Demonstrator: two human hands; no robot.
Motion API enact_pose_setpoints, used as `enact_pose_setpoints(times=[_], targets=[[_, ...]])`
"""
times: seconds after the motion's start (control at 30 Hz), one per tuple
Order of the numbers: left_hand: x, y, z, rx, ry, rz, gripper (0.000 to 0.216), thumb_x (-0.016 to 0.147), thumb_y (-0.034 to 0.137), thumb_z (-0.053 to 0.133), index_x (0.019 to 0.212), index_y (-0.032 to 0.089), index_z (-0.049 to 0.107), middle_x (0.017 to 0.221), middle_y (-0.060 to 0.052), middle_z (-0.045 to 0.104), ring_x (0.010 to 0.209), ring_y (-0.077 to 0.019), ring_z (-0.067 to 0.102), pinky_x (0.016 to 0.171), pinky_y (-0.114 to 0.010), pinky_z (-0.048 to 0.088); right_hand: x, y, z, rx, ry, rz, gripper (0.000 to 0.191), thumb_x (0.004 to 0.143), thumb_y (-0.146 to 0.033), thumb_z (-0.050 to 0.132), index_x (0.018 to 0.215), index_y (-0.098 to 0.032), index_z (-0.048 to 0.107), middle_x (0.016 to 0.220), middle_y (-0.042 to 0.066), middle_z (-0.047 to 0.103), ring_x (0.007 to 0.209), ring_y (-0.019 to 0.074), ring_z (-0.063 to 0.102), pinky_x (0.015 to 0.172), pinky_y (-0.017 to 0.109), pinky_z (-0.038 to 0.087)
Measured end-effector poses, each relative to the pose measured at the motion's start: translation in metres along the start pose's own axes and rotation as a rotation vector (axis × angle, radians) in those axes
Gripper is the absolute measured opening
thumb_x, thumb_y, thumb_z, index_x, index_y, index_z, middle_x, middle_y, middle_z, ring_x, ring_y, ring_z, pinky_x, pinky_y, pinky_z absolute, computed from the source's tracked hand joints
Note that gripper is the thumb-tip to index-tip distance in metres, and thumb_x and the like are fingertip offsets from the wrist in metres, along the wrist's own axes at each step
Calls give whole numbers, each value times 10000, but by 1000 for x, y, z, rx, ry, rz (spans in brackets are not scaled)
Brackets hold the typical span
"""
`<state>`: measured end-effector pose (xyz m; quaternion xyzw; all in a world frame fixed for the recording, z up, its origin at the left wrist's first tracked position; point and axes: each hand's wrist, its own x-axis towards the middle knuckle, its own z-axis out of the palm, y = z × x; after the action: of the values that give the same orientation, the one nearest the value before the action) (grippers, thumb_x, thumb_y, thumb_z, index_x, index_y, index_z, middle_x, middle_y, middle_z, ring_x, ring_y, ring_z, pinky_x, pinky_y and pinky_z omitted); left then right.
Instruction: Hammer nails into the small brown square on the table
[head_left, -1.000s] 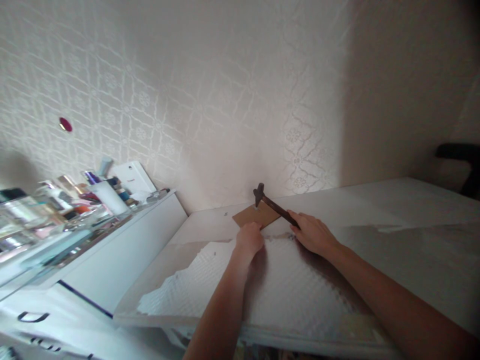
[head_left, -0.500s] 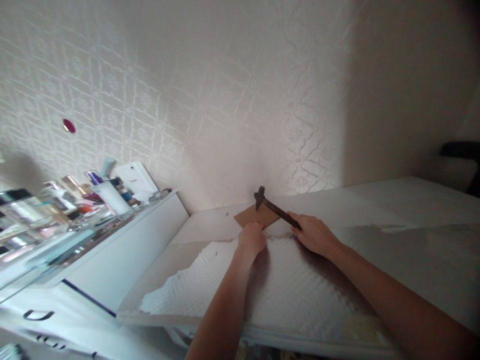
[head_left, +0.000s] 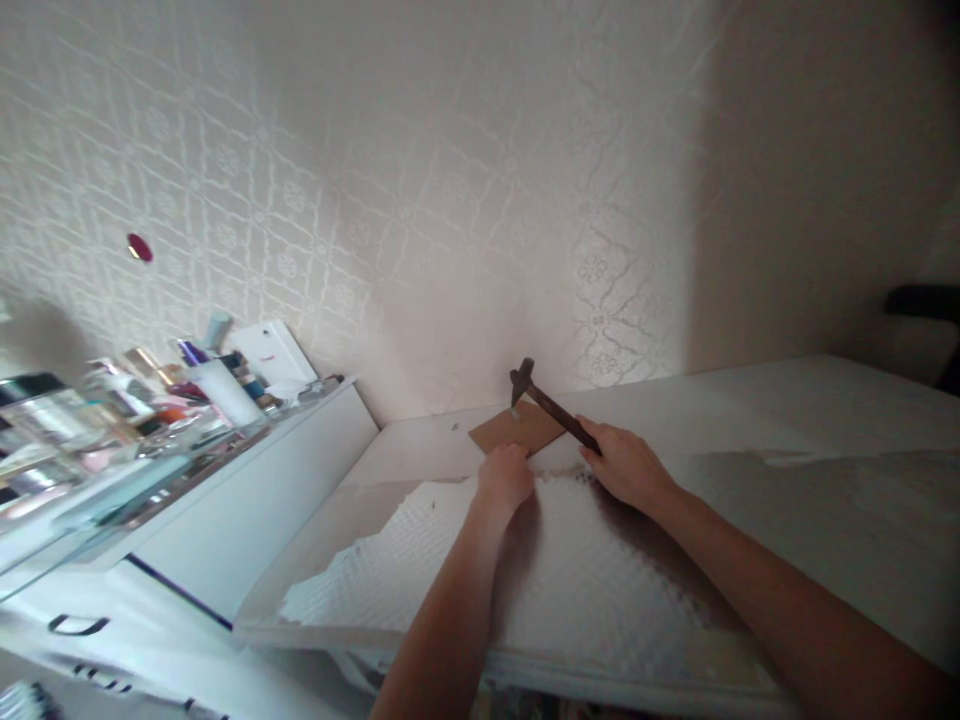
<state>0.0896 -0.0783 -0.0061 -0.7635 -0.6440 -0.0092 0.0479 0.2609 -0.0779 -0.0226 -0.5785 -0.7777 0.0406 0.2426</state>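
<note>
Outstretched, right hand (head_left: 626,468) gripping hammer (head_left: 551,405) handle, head raised, left hand (head_left: 504,478) curled, pressing brown board (head_left: 516,431) edge.

Dark hammer (head_left: 547,402) (head raised, tilted) above flat brown cardboard piece (head_left: 516,428)

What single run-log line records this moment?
right hand: grips dark hammer | left hand: steadies brown cardboard piece

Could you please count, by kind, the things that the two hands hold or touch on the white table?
Hammers: 1, the dark hammer held by the right hand.
Cardboard pieces: 1, the brown cardboard at the left hand.
Textured white sheets: 1, the white sheet under both hands.
Total: 3.
</note>
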Motion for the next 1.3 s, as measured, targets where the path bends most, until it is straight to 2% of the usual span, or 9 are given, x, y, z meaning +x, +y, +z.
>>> enact_pose_setpoints(times=[0.17,0.3,0.8,1.0,1.2,1.3], targets=[[0,0,3,5,23,2,355,754,76,398,1048,193,560,1029,-68,585,963,-187,537,808,-271,429,1,2,1,12,-43,11,475,791,-228,395,1263,-176,374,1015,108,604,933,213,545,755,297,376],[0,-1,4,-3,41,3,344,749,74,390,1017,192,571,1025,-62,587,954,-185,539,796,-264,434,1,4,1,23,-11,11,480,790,-233,386,1266,-173,370,1034,111,599,951,218,540,757,300,377],[1,1,3,-5,2,-18,340,760,85,390,1033,192,561,1038,-78,581,971,-192,535,804,-280,428,1,2,1,48,-43,1,448,776,-218,412,1223,-196,426,1002,99,613,914,220,555,733,296,373],[0,1,1,-24,-8,-12,332,770,101,403,1048,198,556,1062,-81,571,1008,-199,515,828,-293,416,3,3,0,61,52,31,476,787,-234,395,1258,-170,382,1019,118,602,928,227,546,735,296,371],[-2,2,0,-6,14,-7,369,727,65,391,1030,180,566,1029,-81,587,963,-210,540,789,-298,442,1,4,-1,49,-27,7,423,770,-218,407,1190,-216,451,951,89,630,858,225,574,685,291,371],[-2,3,-1,-3,13,-5,370,731,63,384,1031,178,567,1027,-82,590,964,-208,541,789,-294,442,1,3,-2,45,1,22,439,773,-225,405,1211,-217,427,968,91,626,860,225,574,682,289,370]])
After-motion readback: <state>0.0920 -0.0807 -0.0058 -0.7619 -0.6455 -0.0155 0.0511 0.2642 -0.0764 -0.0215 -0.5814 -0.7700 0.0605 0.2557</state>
